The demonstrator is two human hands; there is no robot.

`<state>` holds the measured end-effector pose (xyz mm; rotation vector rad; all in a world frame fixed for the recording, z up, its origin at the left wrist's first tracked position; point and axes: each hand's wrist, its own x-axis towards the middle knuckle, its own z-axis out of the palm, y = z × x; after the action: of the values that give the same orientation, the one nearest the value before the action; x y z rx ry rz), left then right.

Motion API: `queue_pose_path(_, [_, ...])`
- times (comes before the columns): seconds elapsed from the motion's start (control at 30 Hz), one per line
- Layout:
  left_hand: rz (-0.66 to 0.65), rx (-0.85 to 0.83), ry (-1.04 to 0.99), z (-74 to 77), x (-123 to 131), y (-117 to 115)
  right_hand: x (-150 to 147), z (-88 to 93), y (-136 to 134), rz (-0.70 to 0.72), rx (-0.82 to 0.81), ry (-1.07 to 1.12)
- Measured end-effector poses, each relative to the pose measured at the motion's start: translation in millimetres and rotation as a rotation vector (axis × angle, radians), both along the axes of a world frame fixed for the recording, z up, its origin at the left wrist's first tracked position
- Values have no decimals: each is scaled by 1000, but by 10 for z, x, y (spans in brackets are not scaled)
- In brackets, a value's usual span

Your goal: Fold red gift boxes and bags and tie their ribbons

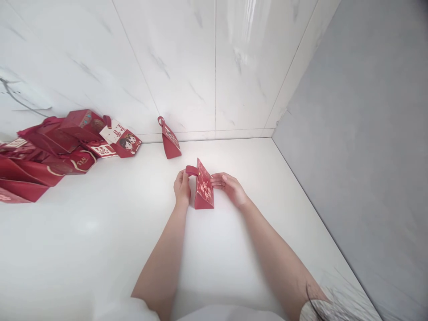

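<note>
A small red gift box (203, 189) is standing upright on the white counter (100, 232), near its middle and a little short of the far wall. It is wedge-shaped, tapering to a ridge at the top, and its long axis is running away from the person, towards the wall. The box is sitting directly between the two hands, so neither is reaching; both are equally close.

The left hand (182, 187) is resting against the box's left side, its fingers curling closed around the red handle tab (191, 170) that is sticking out from the top ridge. The right hand (230, 188) is lying on the opposite side, its fingers (218, 180) stretched out nearly flat and pressing on the printed face, bracing rather than gripping.

Further back, a second, finished box (170, 140) is standing alone near the wall. Well off to the left, a heap of red boxes and flat cards (56, 147) is lying against the tiled wall.
</note>
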<state>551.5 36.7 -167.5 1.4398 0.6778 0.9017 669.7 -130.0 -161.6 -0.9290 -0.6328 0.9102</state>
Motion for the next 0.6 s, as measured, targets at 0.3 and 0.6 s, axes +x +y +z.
queue_pose_path(0.3, [-189,63,338,984,-246,-392,-10,-14,20,-31,-24,94])
queue_pose_path(0.6, [-248,170,819,1505,-731,-652,31,-137,-38,-75,-110,199])
